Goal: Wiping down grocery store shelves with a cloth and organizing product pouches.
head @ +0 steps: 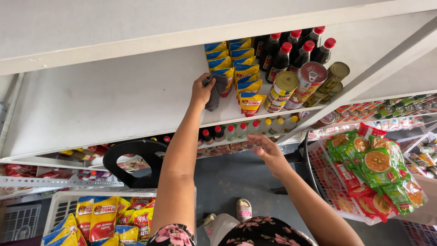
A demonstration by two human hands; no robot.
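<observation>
Left hand (201,89) raised to white painted shelf (114,98), grip closed on crumpled grey cloth (215,91), pressed to board beside yellow-and-blue sauce pouches (243,73). Wiping appears underway. Right hand (267,149) lower, grip wide, empty. Next stroke calls for clearing pouches, gold-lidded cans (300,84).

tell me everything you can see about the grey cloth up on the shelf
The cloth is dark grey, soft and crumpled, looking like a woven rag. The left hand grips its upper part, fingers curled over it, and the rest hangs loosely toward the shelf edge. It lies on the white shelf, just left of the yellow-and-blue pouches, its upper edge against the nearest one. No pattern or label shows.
</observation>
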